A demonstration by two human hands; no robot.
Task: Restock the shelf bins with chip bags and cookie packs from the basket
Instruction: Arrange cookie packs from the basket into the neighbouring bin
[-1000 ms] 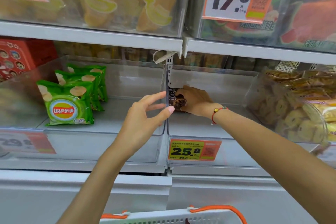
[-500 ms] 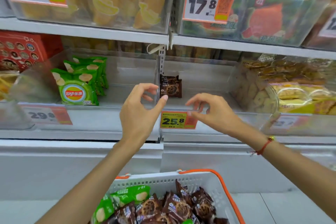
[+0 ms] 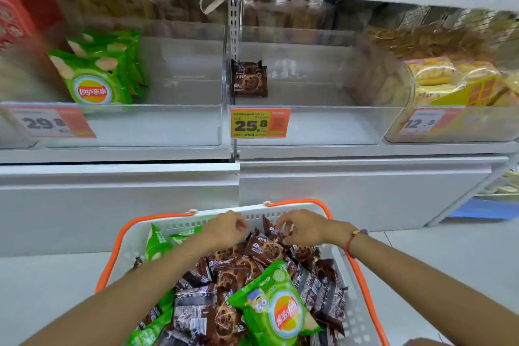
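From my head camera, both my hands are down in the basket (image 3: 127,247), at its far end. My left hand (image 3: 224,229) hovers over the brown cookie packs (image 3: 264,247), fingers curled loosely; I cannot tell whether they pinch anything. My right hand (image 3: 304,227) is just beside it, fingertips bent down onto the top edge of a cookie pack that stands up against the far wall, and seems to pinch it. A red cord with a gold bead circles my right wrist.

The heap of cookie packs fills the basket under and behind my hands, with green chip bags (image 3: 276,306) mixed in: one large bag lies on top nearer to me, others sit along the left side.

Up on the shelf, the middle bin (image 3: 309,121) holds a single cookie pack (image 3: 249,78), standing against its left wall, well apart from my hands. The left bin (image 3: 157,121) holds a row of green chip bags (image 3: 98,78) at its left side. The right bin (image 3: 449,126) is full of yellow packs.

Price tags sit on the bin fronts, the middle one reading 25.8. The shelving is white, with a white panel below the bins, and the floor is pale. The basket is white with orange handles.
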